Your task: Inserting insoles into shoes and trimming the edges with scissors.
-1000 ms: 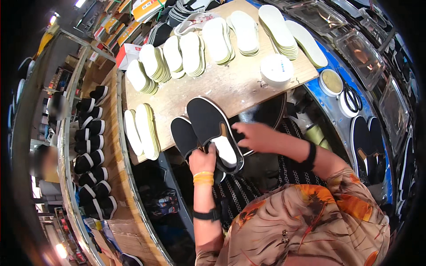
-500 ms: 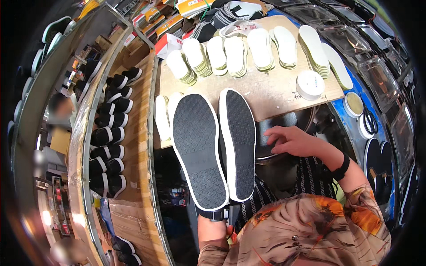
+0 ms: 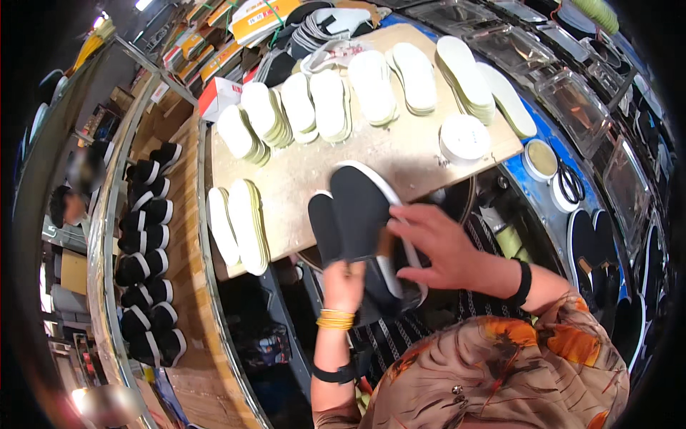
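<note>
A pair of black slip-on shoes (image 3: 361, 211) with white sole edges is held over the near edge of the work board, uppers facing up. My left hand (image 3: 344, 287) is closed around them at the heel end, yellow bands on its wrist. My right hand (image 3: 441, 247) is at the right shoe's white side edge, fingers and thumb spread apart. Its fingertips seem to touch that edge, though motion blurs the spot. Closest to the shoes on the board are white insoles (image 3: 249, 225) standing in a stack at the left.
Stacks of white insoles (image 3: 371, 86) line the back of the wooden board (image 3: 300, 168). A round white tub (image 3: 464, 139) sits at its right corner. Black scissors (image 3: 569, 182) lie beside tubs on blue sheeting. A rack of black shoes (image 3: 146, 232) stands left; another person (image 3: 71, 207) is beyond it.
The shoes have been turned over from soles up to uppers up. My right hand has moved in to the right shoe's side. The view has shifted to the right.
</note>
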Demonstrator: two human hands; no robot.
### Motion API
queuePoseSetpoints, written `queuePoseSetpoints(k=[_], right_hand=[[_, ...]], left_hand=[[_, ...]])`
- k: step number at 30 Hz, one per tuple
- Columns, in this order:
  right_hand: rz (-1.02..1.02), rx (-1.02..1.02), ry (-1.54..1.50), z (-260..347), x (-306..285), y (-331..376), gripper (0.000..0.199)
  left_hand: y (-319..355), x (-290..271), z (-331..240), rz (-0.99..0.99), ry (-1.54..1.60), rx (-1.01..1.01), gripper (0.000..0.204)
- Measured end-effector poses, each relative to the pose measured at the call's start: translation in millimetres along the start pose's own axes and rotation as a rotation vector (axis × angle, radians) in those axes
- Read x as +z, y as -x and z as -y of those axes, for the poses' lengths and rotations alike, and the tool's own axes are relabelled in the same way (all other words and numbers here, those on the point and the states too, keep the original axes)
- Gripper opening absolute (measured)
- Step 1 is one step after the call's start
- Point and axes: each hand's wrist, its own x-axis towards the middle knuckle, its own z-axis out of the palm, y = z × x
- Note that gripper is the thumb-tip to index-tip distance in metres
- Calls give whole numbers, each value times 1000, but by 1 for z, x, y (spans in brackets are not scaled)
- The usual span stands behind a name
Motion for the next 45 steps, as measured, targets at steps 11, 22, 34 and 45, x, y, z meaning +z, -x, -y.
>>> queuePoseSetpoints(k=[11, 22, 34, 45], right_hand=[[811, 258, 81, -99, -2, -166, 45], [481, -63, 472, -165, 188, -331, 35], [-194, 30, 505, -146, 99, -308, 20], [-640, 787, -491, -49, -165, 30, 22]], left_hand=[[-126, -149, -33, 672, 126, 110, 36], [-339, -193, 58, -7, -799, 183, 53], [-267, -197, -2, -668, -751, 204, 31], [120, -193, -14, -426, 670, -197, 29]])
